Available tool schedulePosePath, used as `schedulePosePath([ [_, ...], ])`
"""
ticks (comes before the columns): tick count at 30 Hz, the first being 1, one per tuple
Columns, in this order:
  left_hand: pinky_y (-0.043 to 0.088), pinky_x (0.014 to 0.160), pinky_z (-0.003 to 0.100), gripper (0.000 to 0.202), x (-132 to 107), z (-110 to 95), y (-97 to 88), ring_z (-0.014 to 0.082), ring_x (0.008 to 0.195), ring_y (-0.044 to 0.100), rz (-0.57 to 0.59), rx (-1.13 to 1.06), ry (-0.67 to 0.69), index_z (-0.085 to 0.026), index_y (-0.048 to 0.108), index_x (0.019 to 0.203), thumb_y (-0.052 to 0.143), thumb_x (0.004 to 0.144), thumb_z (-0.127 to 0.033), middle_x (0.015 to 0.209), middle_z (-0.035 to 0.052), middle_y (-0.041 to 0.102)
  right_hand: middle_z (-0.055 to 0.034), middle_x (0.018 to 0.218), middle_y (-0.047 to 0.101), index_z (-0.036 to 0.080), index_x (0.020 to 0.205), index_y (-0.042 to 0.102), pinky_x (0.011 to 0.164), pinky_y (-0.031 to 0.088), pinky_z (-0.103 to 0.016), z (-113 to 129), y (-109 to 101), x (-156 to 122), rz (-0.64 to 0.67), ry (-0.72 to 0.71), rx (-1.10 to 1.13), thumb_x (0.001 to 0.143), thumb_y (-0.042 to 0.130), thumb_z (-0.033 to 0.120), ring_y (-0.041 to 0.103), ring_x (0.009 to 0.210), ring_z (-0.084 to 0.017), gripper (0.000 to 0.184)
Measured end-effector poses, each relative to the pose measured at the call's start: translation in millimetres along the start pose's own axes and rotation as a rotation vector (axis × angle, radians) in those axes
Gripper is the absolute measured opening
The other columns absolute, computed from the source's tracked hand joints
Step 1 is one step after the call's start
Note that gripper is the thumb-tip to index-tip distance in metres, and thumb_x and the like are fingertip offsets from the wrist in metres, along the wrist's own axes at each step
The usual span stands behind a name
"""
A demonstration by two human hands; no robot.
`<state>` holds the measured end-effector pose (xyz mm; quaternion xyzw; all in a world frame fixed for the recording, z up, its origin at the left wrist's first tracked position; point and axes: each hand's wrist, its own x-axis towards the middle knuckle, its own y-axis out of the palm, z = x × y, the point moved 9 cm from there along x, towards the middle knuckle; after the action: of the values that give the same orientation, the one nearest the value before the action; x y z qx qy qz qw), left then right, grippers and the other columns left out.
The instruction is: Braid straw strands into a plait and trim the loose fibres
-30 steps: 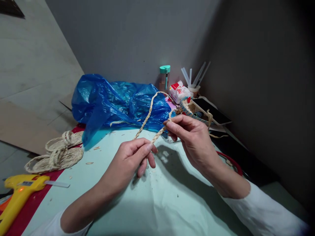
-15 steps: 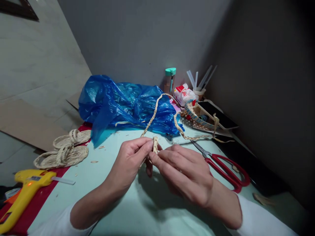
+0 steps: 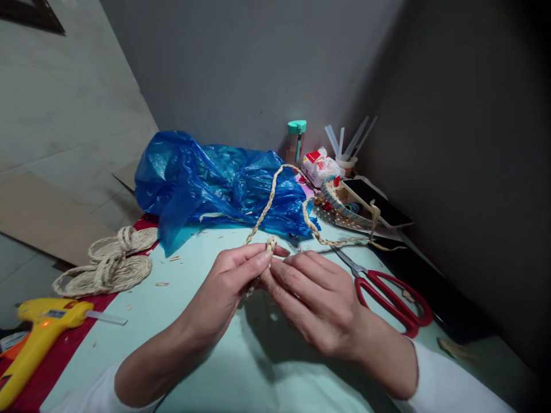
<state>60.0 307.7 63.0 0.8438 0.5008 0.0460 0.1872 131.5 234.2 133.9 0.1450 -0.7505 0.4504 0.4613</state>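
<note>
Both my hands meet over the pale green table (image 3: 206,355) and pinch the folded end of a braided straw rope (image 3: 270,202). My left hand (image 3: 235,278) grips the rope from the left with thumb and forefinger. My right hand (image 3: 316,298) presses its fingertips against the same folded end from the right. The rope loops up over a blue plastic bag (image 3: 215,180) and trails back to the right past red-handled scissors (image 3: 390,292).
A yellow glue gun (image 3: 37,335) lies at the left on a red mat. Coils of straw cord (image 3: 109,264) sit behind it. At the back right stand a teal-capped bottle (image 3: 296,140), a cup of glue sticks (image 3: 346,146), a woven basket piece (image 3: 344,201) and a phone (image 3: 376,201).
My right hand came down from the raised rope and joined the left hand at the rope's folded end. The scissors came into view. The end is bent over between the fingers.
</note>
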Motion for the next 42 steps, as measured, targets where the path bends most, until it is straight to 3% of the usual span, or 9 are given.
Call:
schedulePosePath([
  [5,0.043,0.065,0.017,0.016,2,3,-4.5,0.0087,0.07,0.052,-0.014,0.018,0.001,-0.013,0.07,0.084,0.062,0.093,-0.024,0.078,-0.0002,0.059,-0.0124,0.077,0.071,0.008,0.083,0.071,0.062,0.05,-0.035,5,8,0,0.065,-0.027,0.047,0.088,0.049,0.002,0.062,0.072,-0.021,0.024],
  [9,0.043,0.065,0.018,0.019,2,1,-4.1,0.0093,0.07,0.055,-0.001,0.073,0.018,-0.013,0.066,0.081,0.061,0.094,-0.026,0.077,-0.0001,0.06,-0.0119,0.08,0.072,0.008,0.096,0.071,0.06,0.047,-0.037,-3,8,0,0.084,0.095,0.247,0.086,0.054,0.012,0.059,0.07,-0.021,0.019],
  [11,0.046,0.064,0.02,0.021,1,-2,-0.6,0.0106,0.067,0.059,0.02,0.099,0.035,-0.014,0.066,0.081,0.058,0.095,-0.027,0.073,0.0001,0.062,-0.0089,0.08,0.073,0.011,0.103,0.07,0.064,0.048,-0.036,-18,0,0,0.005,0.242,0.333,0.087,0.055,0.011,0.059,0.071,-0.019,0.022],
  [14,0.049,0.061,0.023,0.027,-1,-6,5.7,0.0128,0.059,0.063,0.047,0.216,0.038,-0.014,0.065,0.079,0.051,0.098,-0.028,0.067,0.0011,0.065,-0.0029,0.081,0.071,0.017,0.106,0.071,0.071,0.049,-0.032,-54,-6,-13,-0.121,0.61,0.351,0.09,0.059,0.011,0.06,0.071,-0.014,0.02],
  [18,0.047,0.056,0.023,0.031,-4,-11,7.1,0.0103,0.049,0.06,0.011,0.373,0.055,-0.015,0.061,0.073,0.048,0.099,-0.025,0.063,-0.0011,0.062,-0.0007,0.081,0.069,0.02,0.094,0.076,0.074,0.049,-0.029,-78,28,-32,0.033,0.935,0.698,0.092,0.064,0.027,0.063,0.076,-0.013,0.014],
  [24,0.044,0.051,0.024,0.026,0,-10,5.6,0.0096,0.043,0.056,-0.015,0.455,0.042,-0.017,0.06,0.077,0.048,0.097,-0.027,0.061,-0.0028,0.06,0.0005,0.08,0.068,0.021,0.085,0.079,0.073,0.047,-0.028,-81,32,-36,-0.004,0.963,0.802,0.087,0.07,0.027,0.061,0.075,-0.013,0.011],
  [29,0.046,0.059,0.025,0.027,1,-10,0.2,0.0112,0.049,0.058,-0.029,0.602,0.053,-0.018,0.061,0.077,0.048,0.097,-0.031,0.063,-0.001,0.064,-0.0001,0.079,0.07,0.022,0.082,0.078,0.075,0.047,-0.03,-88,28,-42,-0.07,1.029,0.75,0.087,0.069,0.025,0.062,0.077,-0.015,0.01],
  [34,0.046,0.064,0.027,0.033,0,-9,-3.5,0.0126,0.045,0.057,-0.039,0.814,0.121,-0.021,0.055,0.074,0.039,0.101,-0.032,0.049,-0.0036,0.059,-0.0009,0.077,0.068,0.02,0.078,0.074,0.073,0.049,-0.029,-88,37,-49,-0.119,1.118,0.888,0.087,0.068,0.028,0.063,0.073,-0.014,0.014],
  [42,0.04,0.046,0.023,0.033,-2,-13,-0.5,0.0088,0.035,0.046,-0.104,0.704,0.156,-0.02,0.052,0.07,0.044,0.098,-0.035,0.049,-0.0052,0.052,0.0004,0.073,0.064,0.019,0.075,0.075,0.061,0.045,-0.024,-87,29,-41,-0.183,1.113,0.924,0.084,0.069,0.025,0.053,0.062,-0.01,0.012],
])
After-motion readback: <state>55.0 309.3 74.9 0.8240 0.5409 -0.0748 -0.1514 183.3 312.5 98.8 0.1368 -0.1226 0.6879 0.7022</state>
